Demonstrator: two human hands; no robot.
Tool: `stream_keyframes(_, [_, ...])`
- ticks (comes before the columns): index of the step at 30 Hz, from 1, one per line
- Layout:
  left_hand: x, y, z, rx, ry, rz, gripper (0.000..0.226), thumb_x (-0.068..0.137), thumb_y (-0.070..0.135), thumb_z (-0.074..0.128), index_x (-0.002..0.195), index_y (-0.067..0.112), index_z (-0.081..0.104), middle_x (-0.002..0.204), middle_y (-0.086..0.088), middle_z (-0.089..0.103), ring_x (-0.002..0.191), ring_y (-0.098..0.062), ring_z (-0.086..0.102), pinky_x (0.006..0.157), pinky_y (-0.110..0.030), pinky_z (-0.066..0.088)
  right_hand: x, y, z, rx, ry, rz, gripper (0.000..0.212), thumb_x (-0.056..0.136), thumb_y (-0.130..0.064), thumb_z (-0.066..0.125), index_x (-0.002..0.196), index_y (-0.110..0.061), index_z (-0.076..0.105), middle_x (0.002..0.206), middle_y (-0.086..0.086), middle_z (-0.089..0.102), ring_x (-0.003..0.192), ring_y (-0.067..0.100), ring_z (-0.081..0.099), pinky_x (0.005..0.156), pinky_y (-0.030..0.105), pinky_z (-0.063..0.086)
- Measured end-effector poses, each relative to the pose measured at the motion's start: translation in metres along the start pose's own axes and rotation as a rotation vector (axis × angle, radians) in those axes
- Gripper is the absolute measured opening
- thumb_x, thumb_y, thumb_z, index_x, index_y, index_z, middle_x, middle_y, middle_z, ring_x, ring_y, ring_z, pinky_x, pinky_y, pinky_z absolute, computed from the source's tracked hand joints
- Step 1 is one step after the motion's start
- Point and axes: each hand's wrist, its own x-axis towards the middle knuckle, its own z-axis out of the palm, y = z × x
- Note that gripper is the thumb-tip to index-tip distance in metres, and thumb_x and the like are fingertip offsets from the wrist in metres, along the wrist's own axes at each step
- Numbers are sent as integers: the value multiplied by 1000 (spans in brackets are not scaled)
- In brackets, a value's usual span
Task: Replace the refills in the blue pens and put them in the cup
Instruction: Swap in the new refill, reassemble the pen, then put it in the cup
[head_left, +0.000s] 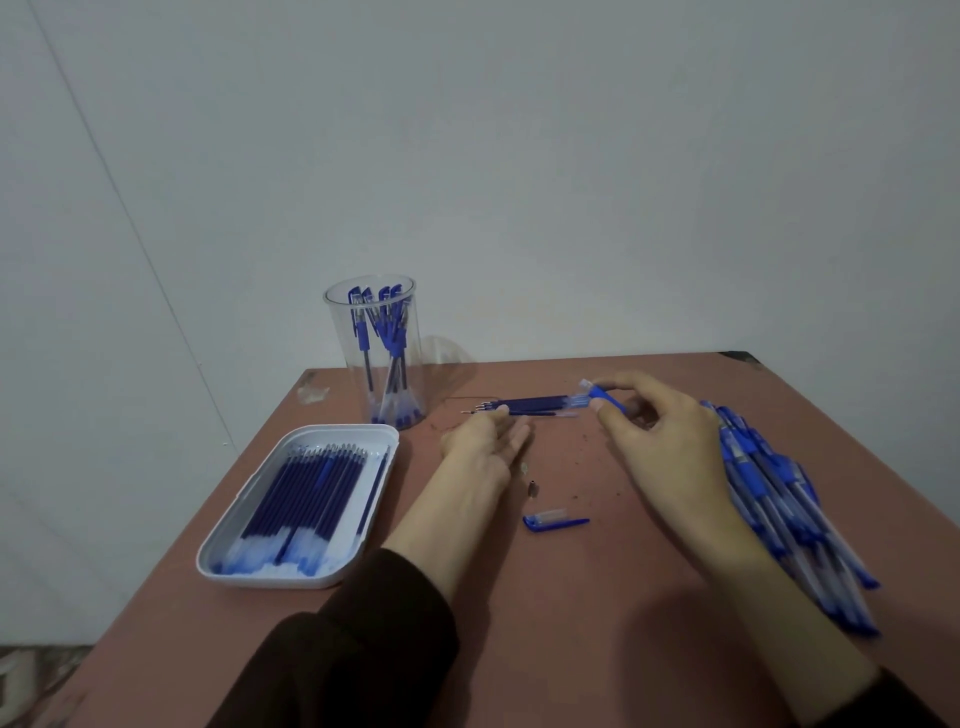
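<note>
Blue pens (779, 499) lay heaped at the right edge, too many to count, and more stood in one clear cup (340, 343) at upper centre. The right hand (665, 447) pinched one pen top (605, 396). The left hand (483, 441) lay flat-fingered beside about four loose refills (530, 404). One white tray (270, 581) at lower left held more.

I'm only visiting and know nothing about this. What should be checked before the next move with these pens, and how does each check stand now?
1. Right hand has a part: ok, it pinches a blue pen piece.
2. Left hand free: ok, open by the loose refills.
3. Refills in the tray: ok, many.
4. Cup upright, with room: ok.
5. Cap piece and small tip at hand on the table: ok.
6. Which loose refills are spent: cannot tell.
</note>
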Motion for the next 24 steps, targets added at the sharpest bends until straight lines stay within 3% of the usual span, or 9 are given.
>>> stream_keyframes(2, [0, 1, -1, 7, -15, -12, 20, 91, -10, 47, 111, -6, 49, 79, -21, 55, 60, -27, 59, 52, -26, 56, 0, 0, 0, -2, -5, 7, 14, 84, -24, 67, 84, -38, 67, 64, -12, 63, 63, 7, 58, 60, 29, 48])
stream_keyframes(4, [-5, 5, -2, 36, -34, -35, 7, 93, -9, 45, 93, -7, 52, 83, -22, 54, 69, -29, 57, 76, -33, 51, -1, 1, 0, 2, -14, 12, 12, 85, -25, 66, 88, -36, 69, 64, -11, 62, 62, 8, 57, 60, 28, 47])
stream_keyframes(6, [-18, 8, -3, 47, -63, -65, 13, 94, -7, 44, 83, -5, 50, 96, -24, 54, 86, -34, 61, 84, -37, 47, -1, 2, 0, 5, -22, 17, 12, 85, -24, 67, 89, -35, 70, 64, -12, 61, 62, 7, 56, 62, 25, 43])
stream_keyframes(8, [-34, 13, -7, 62, -96, -68, 11, 95, -2, 45, 87, -3, 52, 102, -22, 56, 102, -33, 62, 78, -34, 51, -2, 2, 1, -4, -36, 19, 12, 84, -24, 67, 89, -34, 69, 65, -12, 61, 64, 6, 55, 64, 25, 42])
stream_keyframes(11, [-55, 29, -22, 281, -135, 115, 11, 93, 5, 52, 88, 3, 61, 80, -9, 64, 65, -16, 65, 49, -22, 52, -4, 2, 5, -2, -74, 10, 11, 83, -21, 69, 88, -30, 70, 68, -11, 64, 67, 4, 59, 62, 22, 44])
stream_keyframes(15, [-61, 64, -67, 812, -89, 543, 11, 88, 5, 60, 95, 8, 68, 71, -1, 66, 54, -3, 56, 51, -15, 44, -11, 1, 12, -30, -119, -30, 11, 82, -21, 70, 88, -29, 71, 59, -13, 57, 61, 3, 55, 60, 26, 44])
stream_keyframes(18, [-58, 88, -103, 1319, 120, 736, 7, 84, 14, 64, 86, 19, 68, 72, 4, 63, 71, -10, 59, 66, -22, 42, -14, -1, 15, -89, -140, -63, 9, 81, -21, 70, 86, -29, 71, 62, -9, 62, 64, 9, 58, 64, 34, 50])
stream_keyframes(21, [-55, 99, -124, 1608, 167, 662, 9, 82, 21, 68, 73, 22, 66, 73, 6, 61, 76, -14, 58, 68, -23, 40, -16, -4, 15, -93, -157, -64, 8, 81, -22, 70, 86, -29, 70, 70, -5, 67, 67, 13, 61, 67, 37, 53])
stream_keyframes(24, [-55, 95, -130, 1760, 149, 607, 22, 78, 24, 72, 60, 15, 65, 66, 0, 66, 61, -12, 54, 59, -29, 45, -17, -6, 15, -105, -170, -62, 8, 82, -23, 70, 88, -29, 71, 71, 0, 67, 68, 15, 62, 67, 38, 53])
